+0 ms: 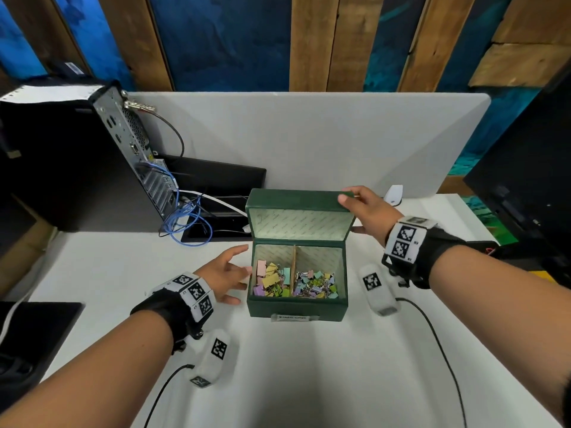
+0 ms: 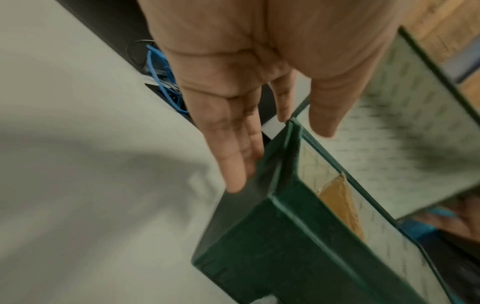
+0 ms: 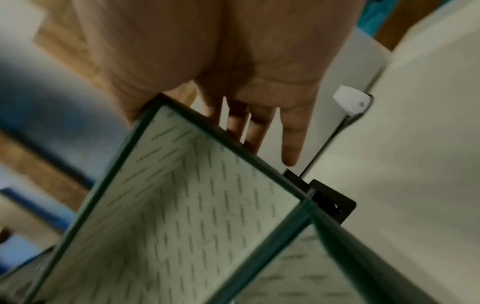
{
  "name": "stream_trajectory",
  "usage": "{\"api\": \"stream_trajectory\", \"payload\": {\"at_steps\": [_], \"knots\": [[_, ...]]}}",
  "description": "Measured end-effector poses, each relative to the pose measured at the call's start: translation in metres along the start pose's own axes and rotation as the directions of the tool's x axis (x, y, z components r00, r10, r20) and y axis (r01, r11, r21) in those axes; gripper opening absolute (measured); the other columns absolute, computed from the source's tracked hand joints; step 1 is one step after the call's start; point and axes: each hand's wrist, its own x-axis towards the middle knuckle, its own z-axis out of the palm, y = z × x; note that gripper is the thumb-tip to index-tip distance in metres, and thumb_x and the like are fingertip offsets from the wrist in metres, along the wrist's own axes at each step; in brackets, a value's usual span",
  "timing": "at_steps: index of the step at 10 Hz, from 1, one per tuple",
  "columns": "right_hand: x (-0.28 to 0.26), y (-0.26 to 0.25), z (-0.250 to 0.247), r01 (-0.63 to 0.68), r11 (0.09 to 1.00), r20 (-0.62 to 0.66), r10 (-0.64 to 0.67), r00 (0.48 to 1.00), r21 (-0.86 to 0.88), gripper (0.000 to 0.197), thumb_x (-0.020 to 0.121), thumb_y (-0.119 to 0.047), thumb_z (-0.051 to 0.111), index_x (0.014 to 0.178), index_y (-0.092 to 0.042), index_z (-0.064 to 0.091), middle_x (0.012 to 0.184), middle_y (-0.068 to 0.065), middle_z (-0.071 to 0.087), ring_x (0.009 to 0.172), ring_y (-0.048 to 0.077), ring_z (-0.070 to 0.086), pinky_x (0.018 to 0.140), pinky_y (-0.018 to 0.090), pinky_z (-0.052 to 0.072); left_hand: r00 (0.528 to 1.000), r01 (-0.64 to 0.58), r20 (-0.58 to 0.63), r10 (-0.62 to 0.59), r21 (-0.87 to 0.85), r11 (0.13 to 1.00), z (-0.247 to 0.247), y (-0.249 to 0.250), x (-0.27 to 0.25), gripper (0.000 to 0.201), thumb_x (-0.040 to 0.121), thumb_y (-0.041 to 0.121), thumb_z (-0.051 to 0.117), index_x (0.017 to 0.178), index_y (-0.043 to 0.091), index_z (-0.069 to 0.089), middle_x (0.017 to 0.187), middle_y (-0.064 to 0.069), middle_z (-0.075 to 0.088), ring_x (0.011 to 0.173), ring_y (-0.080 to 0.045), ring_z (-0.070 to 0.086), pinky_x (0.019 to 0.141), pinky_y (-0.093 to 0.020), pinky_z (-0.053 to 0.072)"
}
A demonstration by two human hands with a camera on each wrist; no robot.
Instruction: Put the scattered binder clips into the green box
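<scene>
The green box (image 1: 297, 307) stands open on the white surface (image 1: 309, 381), its lid (image 1: 298, 200) raised behind it. Pastel binder clips (image 1: 296, 284) fill both compartments, either side of a brown divider (image 1: 293, 261). The right hand (image 1: 367, 208) grasps the lid's upper right corner, thumb in front, fingers (image 3: 292, 144) behind. The left hand (image 1: 227, 273) lies against the box's left wall, its fingers (image 2: 233, 156) straight and released, holding nothing. Left of the box, behind it, blue cables (image 1: 188, 220) trail from a computer tower (image 1: 77, 156).
</scene>
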Motion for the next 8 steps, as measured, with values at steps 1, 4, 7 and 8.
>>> {"api": "stream_trajectory", "payload": {"at_steps": [1, 4, 7, 8], "knots": [[-0.019, 0.014, 0.000, 0.045, 0.999, 0.071, -0.045, 0.996, 0.003, 0.030, 0.087, -0.035, 0.059, 0.112, -0.035, 0.045, 0.116, -0.001, 0.055, 0.103, 0.018, 0.059, 0.084, 0.033, 0.054, 0.996, 0.068, -0.049, -0.077, -0.166, 0.984, -0.011, -0.003, -0.002, 0.035, 0.094, 0.040, 0.045, 0.128, 0.033, 0.047, 0.108, -0.005, 0.057, 0.092, -0.023, 0.058, 0.067, -0.039, 0.054], [-0.061, 0.069, 0.021, 0.192, 0.931, 0.263, -0.109, 0.959, -0.311, 0.082, 0.074, -0.031, 0.076, 0.142, -0.030, 0.031, 0.157, -0.013, 0.011, 0.143, 0.009, 0.018, 0.117, 0.037, 0.026, 0.991, 0.127, 0.064, -0.116, -0.186, 0.974, 0.010, 0.008, -0.015, 0.036, 0.090, 0.056, 0.040, 0.100, 0.026, 0.059, 0.096, -0.002, 0.057, 0.085, -0.021, 0.058, 0.072, -0.041, 0.054], [-0.058, 0.055, 0.018, 0.225, 0.864, 0.311, -0.084, 0.947, -0.451, 0.080, 0.077, -0.034, 0.072, 0.144, -0.028, 0.028, 0.158, -0.012, 0.011, 0.144, 0.009, 0.017, 0.119, 0.031, 0.019, 0.997, 0.067, 0.035, -0.066, -0.027, 0.997, 0.019, 0.005, -0.023, 0.043, 0.087, 0.046, 0.055, 0.123, 0.025, 0.044, 0.112, 0.001, 0.056, 0.094, -0.022, 0.062, 0.077, -0.040, 0.056], [-0.062, 0.032, 0.006, 0.292, 0.853, 0.242, -0.202, 0.949, -0.433, 0.045, 0.083, -0.032, 0.066, 0.125, -0.035, 0.050, 0.150, -0.009, 0.032, 0.138, 0.011, 0.031, 0.117, 0.032, 0.024, 1.000, 0.013, 0.008, -0.014, 0.109, 0.994, 0.012, -0.002, -0.025, 0.046, 0.090, 0.049, 0.046, 0.130, 0.026, 0.041, 0.122, -0.002, 0.052, 0.102, -0.022, 0.058, 0.079, -0.035, 0.052]]}}
